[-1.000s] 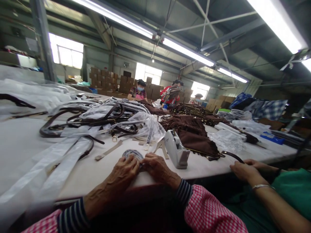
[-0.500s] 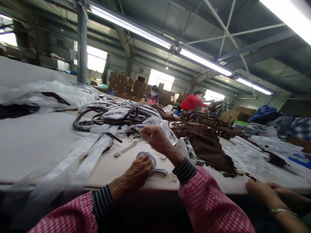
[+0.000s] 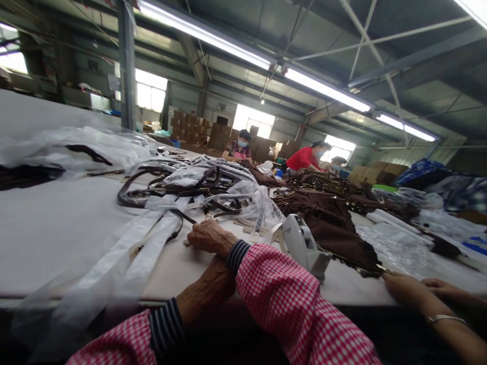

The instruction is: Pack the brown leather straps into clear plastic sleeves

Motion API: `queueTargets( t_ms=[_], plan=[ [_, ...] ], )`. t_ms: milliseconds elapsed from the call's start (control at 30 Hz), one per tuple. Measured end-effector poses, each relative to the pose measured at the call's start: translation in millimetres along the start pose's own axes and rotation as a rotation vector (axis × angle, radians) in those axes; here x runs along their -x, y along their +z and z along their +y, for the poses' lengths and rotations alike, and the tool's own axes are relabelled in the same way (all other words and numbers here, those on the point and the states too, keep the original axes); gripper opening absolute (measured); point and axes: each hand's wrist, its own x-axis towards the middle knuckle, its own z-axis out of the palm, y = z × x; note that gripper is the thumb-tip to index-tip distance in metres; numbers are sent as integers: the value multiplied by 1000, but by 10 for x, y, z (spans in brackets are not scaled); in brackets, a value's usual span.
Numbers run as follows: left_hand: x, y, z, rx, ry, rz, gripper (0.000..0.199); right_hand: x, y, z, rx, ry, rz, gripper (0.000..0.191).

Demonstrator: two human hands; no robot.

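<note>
My right hand [image 3: 211, 237] reaches across my left wrist, its fingers curled down at the end of a short beige strip [image 3: 186, 244] on the table. Only the tip of that strip shows beside the fingers. Below it, my left hand [image 3: 209, 288] rests at the table's front edge; its fingers are hidden under my right forearm. The coiled grey strap is out of sight behind my right arm. Dark brown straps [image 3: 131, 195], some in clear wrapping, lie heaped just beyond my hands. Long translucent plastic sleeves [image 3: 140, 253] hang over the edge at left.
A white tape dispenser [image 3: 299, 238] stands right of my forearm. Dark brown bags [image 3: 335, 233] with gold-coloured hardware are piled behind it. A co-worker's hands [image 3: 411, 291] hold a bag part at right. Two people [image 3: 304, 158] work across the table. Clear plastic wrap [image 3: 399, 251] lies at right.
My right hand has come down and left, crossing over my left hand to the beige strip. My left hand and the coiled strap under it are now partly or wholly covered.
</note>
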Motion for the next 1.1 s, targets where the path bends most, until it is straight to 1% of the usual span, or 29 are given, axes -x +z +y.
queueTargets(
  t_ms=[100,167,233,300,367,467,533,600,633,667,733,767,833,900,1000,1100],
  plan=[
    [-30,-73,25,-16,-27,-33,55,8,-32,47,-133,85,86,18],
    [-54,-138,56,-30,-60,-48,49,79,-85,133,-256,171,193,15],
    [-82,-220,107,-40,-93,-62,42,235,-172,242,-411,253,317,14],
    [-118,-318,173,-40,-123,-75,32,486,-290,337,-576,321,431,18],
    [-167,-424,236,-26,-150,-89,20,818,-420,381,-715,379,534,22],
    [-279,-588,275,20,-203,-98,13,1379,-576,315,-880,448,677,31],
    [-386,-713,256,53,-265,-84,17,1723,-624,201,-1075,481,794,34],
    [-506,-861,226,118,-358,-68,29,2004,-625,67,-1269,503,925,34],
    [-564,-941,218,188,-418,-70,37,2116,-612,2,-1331,514,978,33],
    [-616,-1021,219,378,-521,-58,42,2209,-594,-58,-1362,527,1012,32],
    [-691,-1161,259,748,-697,-7,47,2345,-551,-155,-1421,551,1042,34],
    [-710,-1213,298,897,-760,15,48,2393,-531,-191,-1463,560,1045,36],
    [-709,-1267,398,1051,-826,38,46,2464,-497,-236,-1559,574,1048,40],
    [-668,-1259,505,1094,-875,53,42,2517,-467,-252,-1646,600,1038,42],
    [-589,-1204,630,1100,-942,97,37,2581,-401,-237,-1733,662,999,44],
    [-555,-1206,707,1077,-962,111,39,2618,-291,-212,-1801,701,982,44]
  ],
)
